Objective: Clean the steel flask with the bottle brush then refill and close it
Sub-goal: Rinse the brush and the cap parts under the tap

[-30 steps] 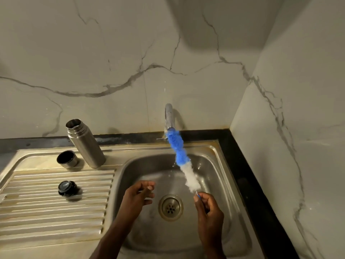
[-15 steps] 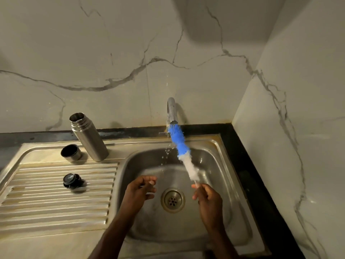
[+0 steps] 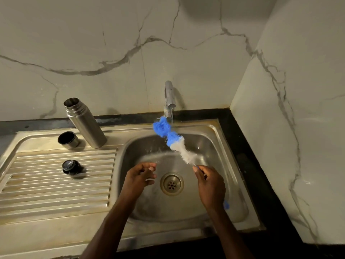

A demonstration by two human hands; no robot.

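Over the sink basin [image 3: 220,146], under the tap [image 3: 169,98]: one bottle brush [image 3: 172,140], blue bristles at the tip, white bristles nearer the handle, held slanting up and to the left so the blue end meets a thin stream of water. Right hand [image 3: 211,186] grips the thin handle just below the white bristles, fingers curled round it; a blue handle end shows beside the wrist. Left hand [image 3: 140,176] hovers above the basin next to the drain [image 3: 171,183], fingers loosely curled, holding nothing. On the drainboard [image 3: 56,184], well apart from both hands: one steel flask [image 3: 85,122], uncapped, mouth open, apparently upright at the back edge; one steel cup lid [image 3: 68,140] just beside it, open side up; one black stopper [image 3: 71,166] nearer the front on the ribs. Handling, brush: judged light, bristles soft and springy, stem thin and likely flexible, so a hold close to the bristles gives better control when entering the narrow mouth; wet handle may slip. Handling, flask: judged rigid, smooth-walled, slippery when wet, fairly light while empty and noticeably heavier once filled; best taken round the mid-body with a full wrap of the left hand, clear of the threaded neck. Stopper and cup lid: small, rigid, suited to a fingertip hold.
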